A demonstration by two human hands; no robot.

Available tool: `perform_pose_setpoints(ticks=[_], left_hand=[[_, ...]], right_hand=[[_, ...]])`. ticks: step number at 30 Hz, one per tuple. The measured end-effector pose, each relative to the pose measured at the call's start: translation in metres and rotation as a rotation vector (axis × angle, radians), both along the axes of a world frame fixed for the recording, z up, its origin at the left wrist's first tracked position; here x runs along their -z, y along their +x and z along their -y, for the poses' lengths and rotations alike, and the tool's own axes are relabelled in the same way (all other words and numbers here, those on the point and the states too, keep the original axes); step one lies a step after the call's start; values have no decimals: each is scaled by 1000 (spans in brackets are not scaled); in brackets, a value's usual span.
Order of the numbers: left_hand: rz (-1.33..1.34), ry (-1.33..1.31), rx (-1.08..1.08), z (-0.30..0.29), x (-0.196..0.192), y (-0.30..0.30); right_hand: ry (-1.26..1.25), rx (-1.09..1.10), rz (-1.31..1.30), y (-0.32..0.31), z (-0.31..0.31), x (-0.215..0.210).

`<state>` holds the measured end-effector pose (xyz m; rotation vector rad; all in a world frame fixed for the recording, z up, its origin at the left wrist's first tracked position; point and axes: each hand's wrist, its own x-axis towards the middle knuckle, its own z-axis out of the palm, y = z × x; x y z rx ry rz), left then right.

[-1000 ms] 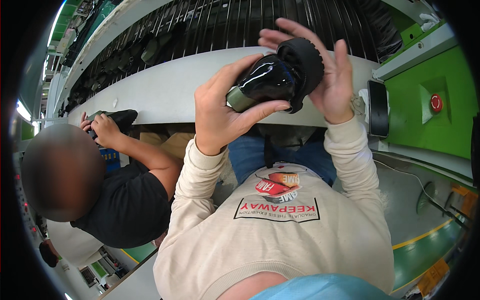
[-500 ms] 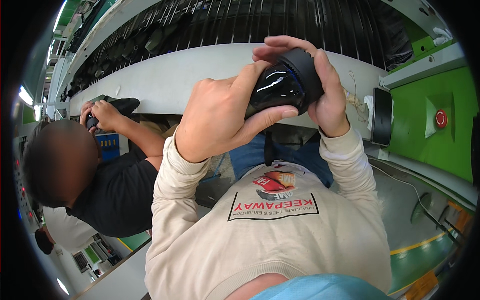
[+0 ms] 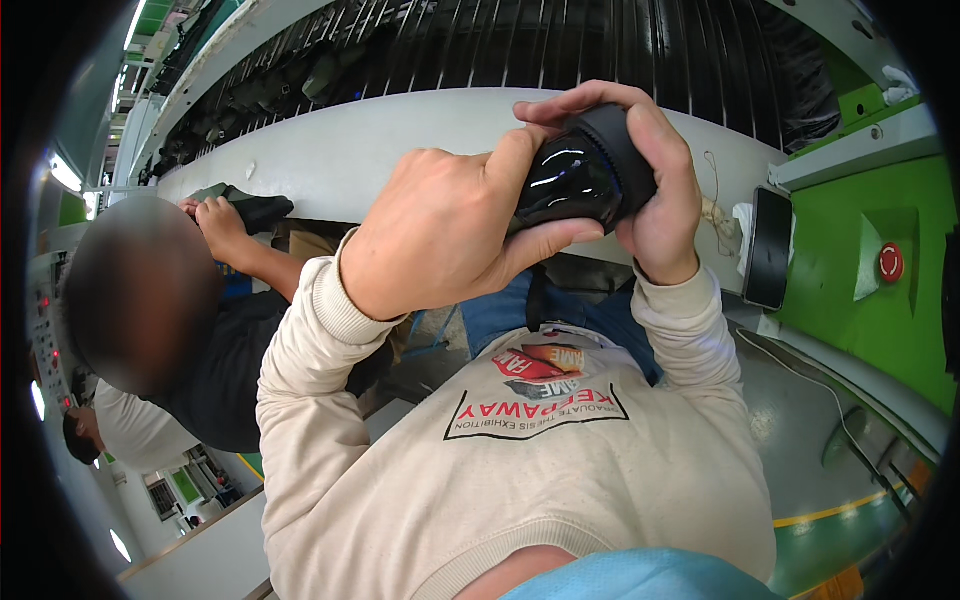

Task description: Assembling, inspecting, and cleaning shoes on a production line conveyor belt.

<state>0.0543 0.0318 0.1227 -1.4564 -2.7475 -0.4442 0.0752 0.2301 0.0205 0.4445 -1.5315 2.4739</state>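
Observation:
A black shoe [image 3: 574,178] with a glossy toe is held up above the near edge of the bench, its toe end toward me and its matte, ridged sole turned to the right. My left hand [image 3: 445,225] grips it from the left, thumb stretched along the lower side of the toe and the fingertips hidden behind it. Around the sole side curls my right hand [image 3: 668,180], fingers over the top and palm against the sole. The rear of the shoe is out of sight behind my left hand.
Beyond the white bench [image 3: 335,150] runs a roller conveyor [image 3: 560,45] with dark shoes at its left. A co-worker [image 3: 240,350] handles another dark shoe [image 3: 262,212] on my left. A phone [image 3: 768,248] lies at right, beside a green panel with a red stop button [image 3: 890,262].
Both hands keep their hold, and the shoe has shifted slightly right and down in view. The co-worker's head has moved nearer to the bench, covering more of their hands.

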Motion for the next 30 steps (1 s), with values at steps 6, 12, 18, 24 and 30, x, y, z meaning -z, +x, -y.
perform_pose_setpoints(ticks=[6,12,18,24,30], left_hand=[[-13,-73,38,-11,-4,-3],[-91,-131,62,-25,-7,0],[-124,-66,76,-20,8,9],[-199,95,24,-12,17,33],[-95,341,-3,22,55,40]], right_hand=[[4,-12,6,6,-8,1],[12,28,-12,11,-17,1],[69,5,-35,19,-20,4],[104,66,-82,37,-4,5],[344,157,-424,24,7,24]])
